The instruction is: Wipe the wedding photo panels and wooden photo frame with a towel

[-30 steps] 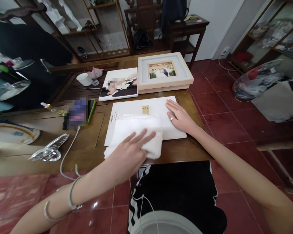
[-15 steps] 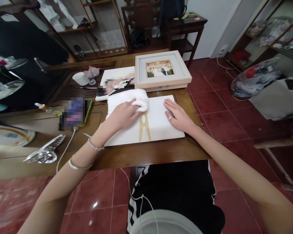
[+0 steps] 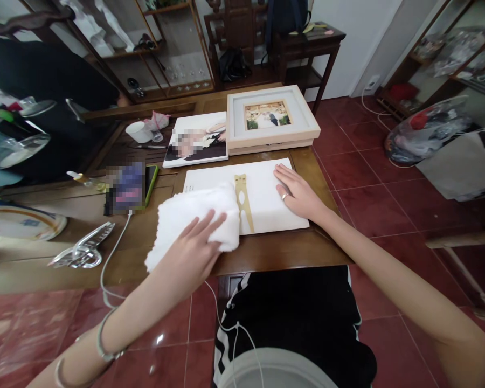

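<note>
My left hand point(image 3: 200, 242) presses a folded white towel point(image 3: 173, 218), its fingers bent over the cloth and the thumb out of sight. The towel covers the left part of a flat white panel point(image 3: 267, 210), perhaps an album cover or box lid, and hangs over its near edge. A tall gold design point(image 3: 243, 200) marks the middle of the panel, beside the towel's right edge. Fingers stretched out, my right hand point(image 3: 299, 191) lies on the panel's right end, with a ring on one finger. The panel rests on a brown wooden table point(image 3: 275, 253).
Behind the panel lie a framed picture on a pale box point(image 3: 272, 121) and a photo print point(image 3: 198, 140). To the left are a phone point(image 3: 150, 186) with a white cable, a clear hair clip point(image 3: 84, 248), a dropper bottle point(image 3: 87, 182) and a white cup point(image 3: 138, 132).
My left hand has drawn the towel towards me and to the left, uncovering the panel's far left part and the top of the gold design. My right hand stays on the panel.
</note>
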Tool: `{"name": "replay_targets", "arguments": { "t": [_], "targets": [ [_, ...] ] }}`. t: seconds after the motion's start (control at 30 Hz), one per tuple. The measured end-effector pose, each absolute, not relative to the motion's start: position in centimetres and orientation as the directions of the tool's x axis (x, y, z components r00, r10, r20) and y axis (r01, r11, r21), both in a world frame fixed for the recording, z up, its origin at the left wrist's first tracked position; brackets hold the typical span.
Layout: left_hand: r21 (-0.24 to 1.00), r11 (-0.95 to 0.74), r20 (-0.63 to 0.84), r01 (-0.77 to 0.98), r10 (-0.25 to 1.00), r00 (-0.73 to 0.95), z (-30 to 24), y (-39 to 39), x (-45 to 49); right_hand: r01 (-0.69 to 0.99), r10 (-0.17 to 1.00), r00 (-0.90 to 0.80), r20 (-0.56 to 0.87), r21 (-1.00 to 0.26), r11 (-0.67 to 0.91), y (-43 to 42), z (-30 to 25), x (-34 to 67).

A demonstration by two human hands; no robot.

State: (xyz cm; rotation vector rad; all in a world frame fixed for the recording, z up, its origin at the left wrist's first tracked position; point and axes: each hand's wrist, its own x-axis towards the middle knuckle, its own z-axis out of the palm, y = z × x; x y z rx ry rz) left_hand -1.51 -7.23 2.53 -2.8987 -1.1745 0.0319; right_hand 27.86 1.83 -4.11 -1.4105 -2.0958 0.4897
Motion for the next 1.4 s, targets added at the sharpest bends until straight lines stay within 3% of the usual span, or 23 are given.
{"name": "replay_targets", "arguments": {
  "t": [0.17,0.5,0.67,1.1,1.27,1.4],
  "targets": [
    [-0.011,-0.727,0.015,0.687,0.687,0.727,2.4,-7.5,-1.7,0.712,0.921,-0.291,0.259,-0.585,0.389,1.8,-4.1,27.9],
    [0.003,-0.661,-0.027,0.75,0.75,0.661,1.8,1.9,0.0,0.726,0.925,-0.292,0.242,-0.574,0.379,1.5,-3.6,27.8],
    [0.008,-0.673,0.066,0.74,0.739,0.671,0.7,4.3,0.3,0.721,0.926,-0.29,0.243,-0.58,0.378,1.5,-3.7,27.8],
    [0.066,-0.789,0.025,0.611,0.613,0.79,2.2,-8.3,-3.0,0.713,0.922,-0.289,0.259,-0.585,0.387,1.8,-4.0,27.8],
    [0.076,-0.805,0.006,0.588,0.59,0.807,2.4,-8.0,-4.0,0.724,0.927,-0.281,0.248,-0.58,0.375,1.7,-3.8,27.8],
    [0.043,-0.743,-0.006,0.668,0.669,0.744,2.4,-6.0,-4.4,0.712,0.923,-0.285,0.259,-0.588,0.384,1.6,-3.8,27.8]
  ]
}}
